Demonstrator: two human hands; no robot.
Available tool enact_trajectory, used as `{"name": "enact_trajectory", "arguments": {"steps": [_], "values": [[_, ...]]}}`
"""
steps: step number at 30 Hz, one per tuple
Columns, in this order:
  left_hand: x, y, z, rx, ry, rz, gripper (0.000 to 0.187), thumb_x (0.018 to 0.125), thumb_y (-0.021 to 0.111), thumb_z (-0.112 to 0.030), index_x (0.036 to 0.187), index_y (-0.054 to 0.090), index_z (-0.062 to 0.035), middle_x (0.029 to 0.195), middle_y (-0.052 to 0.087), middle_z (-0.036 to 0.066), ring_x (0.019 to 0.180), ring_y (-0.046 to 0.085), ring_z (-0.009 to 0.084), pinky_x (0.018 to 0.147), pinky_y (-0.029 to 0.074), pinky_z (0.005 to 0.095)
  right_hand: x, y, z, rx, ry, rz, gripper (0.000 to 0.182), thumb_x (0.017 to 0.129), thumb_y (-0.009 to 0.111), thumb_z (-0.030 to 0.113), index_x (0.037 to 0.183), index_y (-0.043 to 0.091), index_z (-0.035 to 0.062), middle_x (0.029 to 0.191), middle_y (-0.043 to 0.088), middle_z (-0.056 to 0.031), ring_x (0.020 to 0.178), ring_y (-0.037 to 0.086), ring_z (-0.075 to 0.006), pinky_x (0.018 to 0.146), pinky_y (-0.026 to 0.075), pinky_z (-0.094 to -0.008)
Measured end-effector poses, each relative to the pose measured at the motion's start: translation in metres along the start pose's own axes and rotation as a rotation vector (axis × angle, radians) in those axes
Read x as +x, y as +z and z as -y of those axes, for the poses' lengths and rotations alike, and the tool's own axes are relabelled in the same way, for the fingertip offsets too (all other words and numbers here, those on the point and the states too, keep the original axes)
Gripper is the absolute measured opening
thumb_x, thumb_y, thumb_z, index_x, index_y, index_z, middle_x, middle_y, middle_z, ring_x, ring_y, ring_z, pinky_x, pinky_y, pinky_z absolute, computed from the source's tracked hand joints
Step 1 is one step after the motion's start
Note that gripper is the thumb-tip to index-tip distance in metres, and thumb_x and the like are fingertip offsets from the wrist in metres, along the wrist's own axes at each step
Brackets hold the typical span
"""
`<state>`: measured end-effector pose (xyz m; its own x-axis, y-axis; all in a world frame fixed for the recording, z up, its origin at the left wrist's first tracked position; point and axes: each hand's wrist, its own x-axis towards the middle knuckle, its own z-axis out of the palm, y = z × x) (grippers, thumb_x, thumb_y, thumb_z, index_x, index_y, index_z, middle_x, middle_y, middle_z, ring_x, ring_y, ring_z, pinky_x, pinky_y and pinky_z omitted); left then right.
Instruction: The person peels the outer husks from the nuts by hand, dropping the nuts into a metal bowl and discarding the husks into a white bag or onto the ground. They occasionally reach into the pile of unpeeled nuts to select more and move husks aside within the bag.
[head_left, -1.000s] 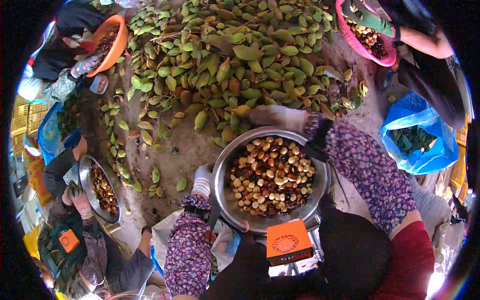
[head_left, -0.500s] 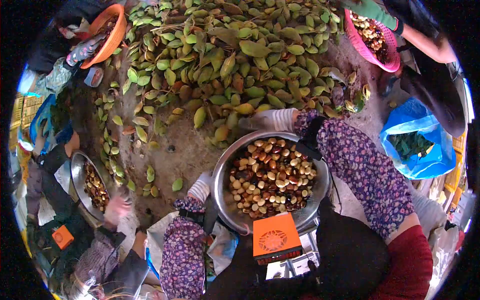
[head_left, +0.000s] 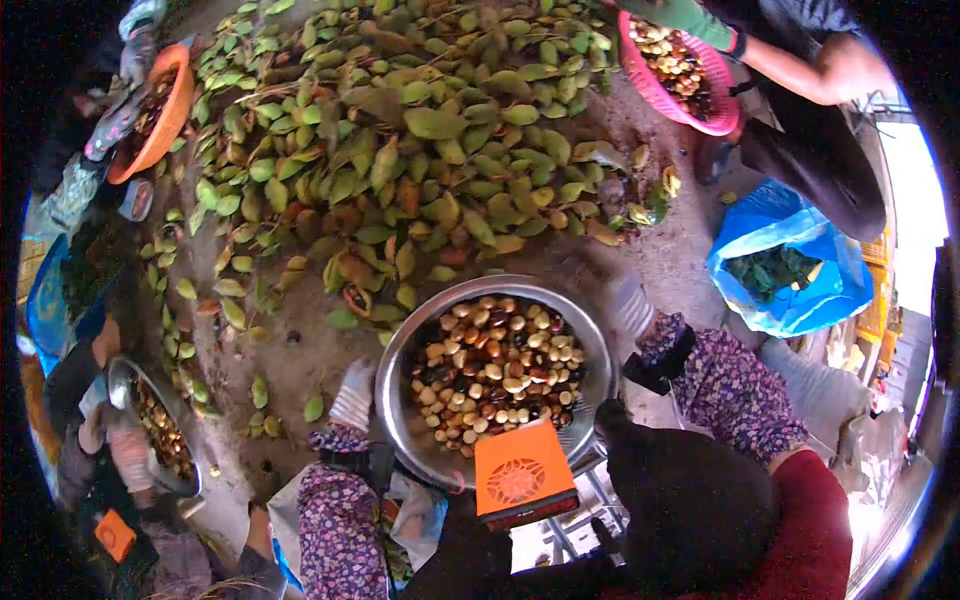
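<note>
Head view: the blurry right hand [head_left: 622,300] has moved right, beside the silver bowl [head_left: 391,405] of nuts [head_left: 500,368], the left hand [head_left: 352,396] is by its left side, and I can't tell how open or full they are.

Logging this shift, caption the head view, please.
Gloved left hand beside a metal bowl of brown and cream nuts, below a heap of green pods.

one cam on the wearer's head, v. wide round view w/ dark corners — faces fwd & steeply down. metal bowl [head_left: 597,365] is close, low ctr, btwn l hand [head_left: 352,398] & r hand [head_left: 622,295]; green pile [head_left: 400,130] is farther off, up top. co-workers [head_left: 820,165] show toward both sides.
</note>
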<state>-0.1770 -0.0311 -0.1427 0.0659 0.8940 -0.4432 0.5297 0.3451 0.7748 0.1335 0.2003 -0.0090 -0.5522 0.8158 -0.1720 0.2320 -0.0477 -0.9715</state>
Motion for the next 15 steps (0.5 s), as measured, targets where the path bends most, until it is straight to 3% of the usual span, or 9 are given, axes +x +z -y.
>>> {"name": "enact_trajectory", "arguments": {"steps": [1,2,3,5,8,10,12,13,15], "values": [[0.003,-0.012,-0.029,-0.271,-0.216,0.019,0.022,0.084,0.057,-0.017,0.098,0.063,-0.001,0.091,0.066,0.012,0.079,0.062,0.0213,0.071,0.049,0.0318,-0.003,-0.021,-0.02,-0.119,0.08,-0.194,0.025,0.081,0.061,0.013,0.103,0.059,0.0004,0.105,0.06,-0.0171,0.094,0.059,-0.0271,0.08,0.047,-0.0343],[0.014,0.0,-0.003,-0.316,-0.083,-0.039,0.025,0.079,0.054,-0.007,0.102,0.059,0.0002,0.099,0.061,0.02,0.093,0.057,0.0351,0.083,0.046,0.0388,-0.003,-0.044,-0.051,-0.233,0.16,-0.383,0.031,0.08,0.064,0.017,0.105,0.058,0.0004,0.106,0.06,-0.0182,0.095,0.059,-0.0282,0.08,0.047,-0.0345],[0.021,-0.003,-0.024,-0.537,-0.07,-0.092,0.025,0.078,0.055,-0.009,0.102,0.059,-0.0002,0.098,0.06,0.02,0.092,0.057,0.0356,0.081,0.046,0.0394,-0.001,-0.06,-0.07,-0.237,0.158,-0.38,0.031,0.08,0.064,0.017,0.105,0.058,0.0004,0.106,0.06,-0.0182,0.095,0.059,-0.0282,0.08,0.047,-0.0345],[0.032,-0.016,-0.061,-0.748,-0.064,-0.162,0.026,0.078,0.056,-0.011,0.102,0.058,-0.0006,0.098,0.06,0.02,0.09,0.057,0.0362,0.08,0.046,0.0401,0.007,-0.086,-0.116,-1.026,0.425,-0.357,0.043,0.075,0.068,0.024,0.108,0.056,0.0005,0.106,0.06,-0.0206,0.096,0.059,-0.0309,0.08,0.047,-0.0365],[0.04,-0.039,-0.083,-0.223,0.184,-0.043,0.031,0.077,0.059,-0.019,0.103,0.058,-0.0017,0.095,0.059,0.021,0.092,0.056,0.0384,0.079,0.045,0.0418,0.016,-0.125,-0.249,-1.042,0.37,-0.306,0.049,0.073,0.07,0.028,0.111,0.055,0.0,0.103,0.061,-0.0218,0.094,0.06,-0.0326,0.081,0.047,-0.0375],[0.026,-0.043,-0.089,0.253,0.143,-0.174,0.028,0.079,0.056,-0.021,0.097,0.06,-0.0008,0.094,0.06,0.023,0.092,0.057,0.0384,0.077,0.045,0.0418,0.025,-0.077,-0.159,-0.814,0.463,-0.276,0.05,0.076,0.067,0.028,0.113,0.053,-0.0027,0.104,0.061,-0.0224,0.097,0.059,-0.0332,0.083,0.047,-0.0367],[0.039,-0.028,-0.033,0.181,-0.358,-0.214,0.027,0.082,0.054,-0.024,0.092,0.063,-0.0007,0.092,0.061,0.024,0.091,0.058,0.038,0.077,0.046,0.0415,0.035,-0.076,-0.22,-0.835,0.399,-0.141,0.048,0.078,0.065,0.025,0.115,0.052,-0.0027,0.107,0.06,-0.0225,0.1,0.058,-0.0329,0.084,0.046,-0.0359],[0.039,-0.033,-0.048,0.27,-0.518,-0.41,0.034,0.083,0.054,-0.03,0.091,0.063,0.0008,0.091,0.062,0.025,0.091,0.059,0.0377,0.076,0.047,0.0416,0.035,-0.051,-0.175,-0.686,0.26,-0.212,0.047,0.08,0.062,0.021,0.119,0.05,-0.0027,0.112,0.058,-0.0217,0.103,0.057,-0.0324,0.088,0.045,-0.0346],[0.042,-0.043,-0.047,0.168,-0.455,-0.584,0.037,0.083,0.055,-0.034,0.091,0.063,0.0012,0.091,0.062,0.025,0.092,0.059,0.038,0.077,0.047,0.0418,0.047,-0.034,-0.162,-0.731,0.273,-0.166,0.04,0.085,0.053,0.018,0.121,0.049,0.001,0.115,0.057,-0.0182,0.105,0.055,-0.0309,0.088,0.044,-0.034]]}}
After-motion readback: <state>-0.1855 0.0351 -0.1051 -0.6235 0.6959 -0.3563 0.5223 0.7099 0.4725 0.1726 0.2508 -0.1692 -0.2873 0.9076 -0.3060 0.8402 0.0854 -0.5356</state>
